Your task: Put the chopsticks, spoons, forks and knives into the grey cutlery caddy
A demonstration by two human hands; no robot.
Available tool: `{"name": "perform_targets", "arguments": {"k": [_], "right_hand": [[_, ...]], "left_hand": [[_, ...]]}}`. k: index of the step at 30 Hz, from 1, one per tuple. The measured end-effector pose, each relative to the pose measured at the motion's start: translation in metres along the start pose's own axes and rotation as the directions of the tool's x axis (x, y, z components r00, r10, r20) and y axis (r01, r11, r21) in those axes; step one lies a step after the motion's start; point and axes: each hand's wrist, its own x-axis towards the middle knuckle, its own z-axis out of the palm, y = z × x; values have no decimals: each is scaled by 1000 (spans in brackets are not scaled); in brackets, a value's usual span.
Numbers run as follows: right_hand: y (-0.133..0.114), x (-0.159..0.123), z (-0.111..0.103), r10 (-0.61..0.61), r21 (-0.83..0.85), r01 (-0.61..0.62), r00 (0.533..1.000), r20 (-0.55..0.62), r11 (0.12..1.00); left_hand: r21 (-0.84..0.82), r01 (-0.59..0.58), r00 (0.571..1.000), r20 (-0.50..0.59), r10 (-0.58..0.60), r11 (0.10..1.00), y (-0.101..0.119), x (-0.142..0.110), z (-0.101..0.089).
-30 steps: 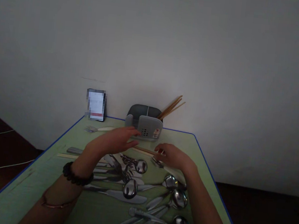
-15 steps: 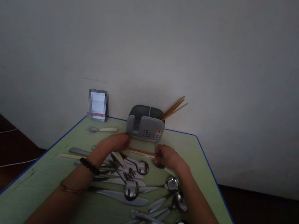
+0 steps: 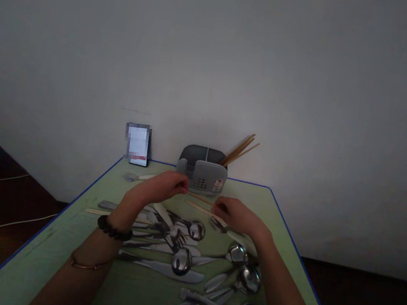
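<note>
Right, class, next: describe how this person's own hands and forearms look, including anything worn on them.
The left hand and right hand are ungloved. The left forearm wears a dark beaded bracelet near the hand and a thin coppery bangle farther up. The right forearm shows no jewellery. No sleeves are visible.

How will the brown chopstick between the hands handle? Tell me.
The brown chopstick looks stiff, running straight between the left hand and the right hand. Being so thin, it is probably light. Its slender shape may let it roll.
</note>
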Motion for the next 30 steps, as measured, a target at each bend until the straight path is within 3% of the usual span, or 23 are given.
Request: {"name": "perform_targets", "arguments": {"k": [5, 11, 20, 30], "right_hand": [[-12, -10, -17, -134, 103, 146, 985, -108, 984], [-8, -19, -31, -136, 80, 150, 979, -153, 985], [-4, -25, -38, -118, 36, 126, 980, -163, 991], [-11, -27, -40, -123, 55, 133, 980, -154, 990]], "left_hand": [[6, -38, 997, -64, 38, 999, 16, -4, -10], [-24, -77, 992, -106, 74, 997, 15, -10, -17], [-26, -17, 994, -110, 15, 1000, 14, -14, -21], [50, -133, 980, -143, 139, 990, 22, -12, -19]]}}
